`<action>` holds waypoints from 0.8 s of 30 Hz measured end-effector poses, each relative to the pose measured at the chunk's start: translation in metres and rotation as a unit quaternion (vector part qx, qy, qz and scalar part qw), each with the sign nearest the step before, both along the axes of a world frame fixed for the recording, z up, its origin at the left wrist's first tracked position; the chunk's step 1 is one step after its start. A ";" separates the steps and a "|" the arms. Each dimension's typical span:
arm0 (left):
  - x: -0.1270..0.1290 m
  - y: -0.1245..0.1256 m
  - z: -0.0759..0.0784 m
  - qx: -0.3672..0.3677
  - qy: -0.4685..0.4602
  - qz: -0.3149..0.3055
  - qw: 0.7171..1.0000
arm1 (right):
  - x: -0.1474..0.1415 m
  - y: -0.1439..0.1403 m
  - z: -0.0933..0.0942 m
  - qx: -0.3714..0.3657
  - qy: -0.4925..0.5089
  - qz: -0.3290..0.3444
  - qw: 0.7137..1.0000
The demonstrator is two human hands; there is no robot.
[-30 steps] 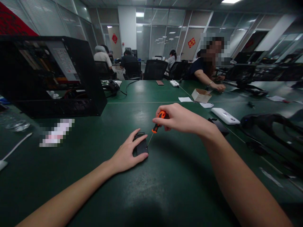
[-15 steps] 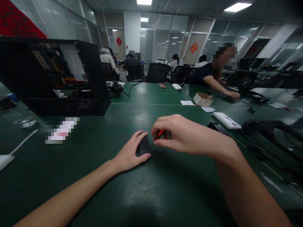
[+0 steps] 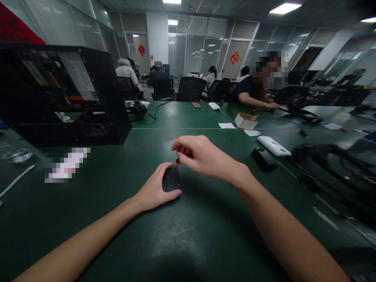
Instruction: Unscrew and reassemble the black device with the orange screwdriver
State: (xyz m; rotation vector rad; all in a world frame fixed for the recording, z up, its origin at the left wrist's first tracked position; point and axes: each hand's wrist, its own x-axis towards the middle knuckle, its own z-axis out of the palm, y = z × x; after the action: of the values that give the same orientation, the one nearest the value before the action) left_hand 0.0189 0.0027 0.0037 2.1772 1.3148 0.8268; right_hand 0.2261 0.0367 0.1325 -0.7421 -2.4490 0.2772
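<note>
A small flat black rectangular case (image 3: 173, 179) with tiny screws at its edges lies on the green table. My left hand (image 3: 155, 186) grips it from the left, thumb at the near end and fingers at the far end. In my right hand (image 3: 199, 154) is a red and black screwdriver (image 3: 184, 152), its handle wrapped by the fingers. The thin shaft slants down to the left, its tip at the case's far end; whether it sits in a screw I cannot tell.
An open black computer case (image 3: 114, 102) stands at the left. Right of my hands are a small black box (image 3: 263, 159), a white power bank (image 3: 273, 146) and black straps (image 3: 320, 160). Farther back are an open carton (image 3: 246, 121) and a co-worker (image 3: 252, 88) reaching over the table.
My right hand has moved the screwdriver from the case's right edge to its far end. My left hand keeps its grip. The view has turned slightly right.
</note>
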 end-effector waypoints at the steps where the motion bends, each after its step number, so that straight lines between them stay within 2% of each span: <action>1: 0.000 0.000 0.000 0.003 -0.001 -0.002 1.000 | -0.001 0.001 -0.002 -0.002 -0.003 0.001 1.000; 7: 0.001 0.001 0.003 0.004 -0.002 -0.006 1.000 | -0.004 0.001 -0.008 -0.004 -0.028 0.026 0.999; 24: 0.000 0.001 0.002 0.037 0.022 0.006 0.999 | 0.000 -0.005 -0.002 0.026 -0.026 -0.009 0.999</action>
State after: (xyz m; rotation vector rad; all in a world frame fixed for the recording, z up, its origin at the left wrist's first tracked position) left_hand 0.0190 0.0041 0.0060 2.2590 1.3385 0.8488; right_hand 0.2258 0.0314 0.1303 -0.7571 -2.4876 0.1890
